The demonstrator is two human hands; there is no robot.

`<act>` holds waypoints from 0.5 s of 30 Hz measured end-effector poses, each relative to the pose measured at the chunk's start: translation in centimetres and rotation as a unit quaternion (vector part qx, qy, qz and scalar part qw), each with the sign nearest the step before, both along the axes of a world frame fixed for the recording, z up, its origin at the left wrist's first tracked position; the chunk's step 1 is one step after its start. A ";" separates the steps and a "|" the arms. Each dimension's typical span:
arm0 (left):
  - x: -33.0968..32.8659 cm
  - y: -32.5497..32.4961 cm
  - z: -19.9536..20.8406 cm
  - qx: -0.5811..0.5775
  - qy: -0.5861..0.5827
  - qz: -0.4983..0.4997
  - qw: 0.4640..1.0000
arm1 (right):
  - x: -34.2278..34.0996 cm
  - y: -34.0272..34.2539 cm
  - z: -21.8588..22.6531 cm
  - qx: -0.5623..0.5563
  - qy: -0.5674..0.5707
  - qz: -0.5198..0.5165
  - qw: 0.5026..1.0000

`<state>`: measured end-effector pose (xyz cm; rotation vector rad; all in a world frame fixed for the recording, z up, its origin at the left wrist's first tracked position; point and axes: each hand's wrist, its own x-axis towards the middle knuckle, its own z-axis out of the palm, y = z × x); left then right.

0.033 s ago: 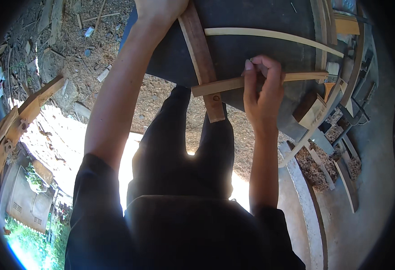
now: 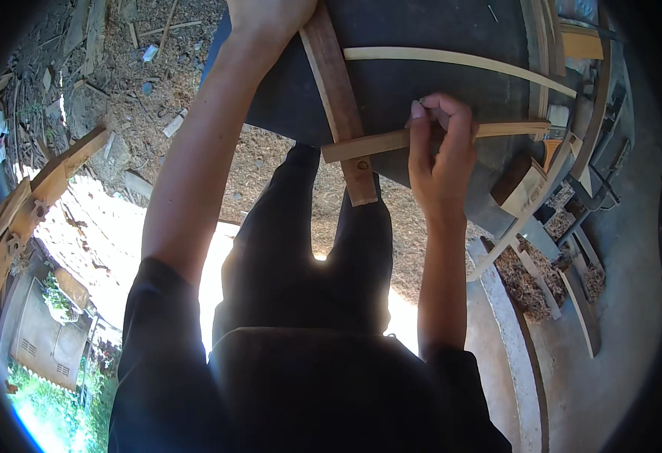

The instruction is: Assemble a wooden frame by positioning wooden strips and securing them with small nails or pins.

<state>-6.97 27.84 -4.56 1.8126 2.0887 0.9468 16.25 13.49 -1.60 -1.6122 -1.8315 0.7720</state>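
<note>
At the top edge, my left hand [image 2: 270, 13] lies against the upper end of a brown wooden board [image 2: 336, 90]; its fingers are cut off by the frame. The board slants over the dark tabletop [image 2: 437, 79], and its lower end, with a round knot, juts past the near edge. A narrower wood strip [image 2: 365, 145] crosses over it near that end. Above this strip, my right hand [image 2: 444, 147] is closed in a pinch, thumb against index finger. Whatever is at the fingertips is too small to name. Part of the strip is hidden behind the right hand.
A thin pale strip [image 2: 452, 55] lies farther back on the tabletop, near a small nail-like piece [image 2: 492, 12]. Long boards [image 2: 538, 60] line the right side, beside an open wooden box [image 2: 520, 185]. Wood shavings [image 2: 527, 283] fill spaces lower right. Scrap planks [image 2: 52, 177] stand left.
</note>
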 end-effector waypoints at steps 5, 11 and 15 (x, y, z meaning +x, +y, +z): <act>0.1 -0.1 0.2 -0.016 -0.005 -0.007 1.000 | 0.0 0.0 0.1 0.005 0.017 -0.012 1.000; 0.0 -0.3 0.5 -0.028 0.000 0.010 1.000 | 0.0 0.1 0.0 0.011 0.005 -0.008 1.000; -0.1 -0.5 0.7 -0.017 -0.016 0.006 1.000 | 0.1 0.0 -0.1 0.007 0.014 -0.010 1.000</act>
